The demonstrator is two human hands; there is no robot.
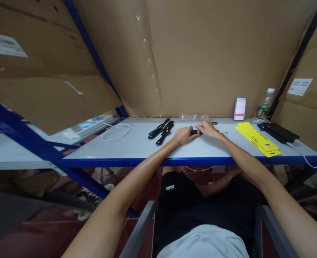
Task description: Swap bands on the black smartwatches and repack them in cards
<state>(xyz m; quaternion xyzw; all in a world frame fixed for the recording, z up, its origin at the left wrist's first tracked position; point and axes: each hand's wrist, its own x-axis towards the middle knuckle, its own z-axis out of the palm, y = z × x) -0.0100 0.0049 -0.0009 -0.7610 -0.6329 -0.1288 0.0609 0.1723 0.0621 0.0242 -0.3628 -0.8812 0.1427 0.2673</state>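
Note:
My left hand (184, 135) is closed around a glossy black handled piece (194, 132) low over the white tabletop. Fingers of my right hand (207, 129) are bent down onto the far end of the same piece, touching it close to my left fingertips. Much of the piece is hidden by both hands, so its exact kind does not show. Left of my hands lie several similar black handled pieces (164, 133), long and slim, in a loose pile. Tiny metal bits (225, 132), perhaps screws, rest just right of my right hand, and a small dark flat piece (214, 123) lies behind it.
Yellow printed cards (258, 139) lie at the right, with a black case (279, 132) and white cable beyond. A phone (240, 108) and a water bottle (263, 105) stand at the back. A power strip (90, 125) and white cable (117, 132) are left; cardboard walls (201, 53) surround the table.

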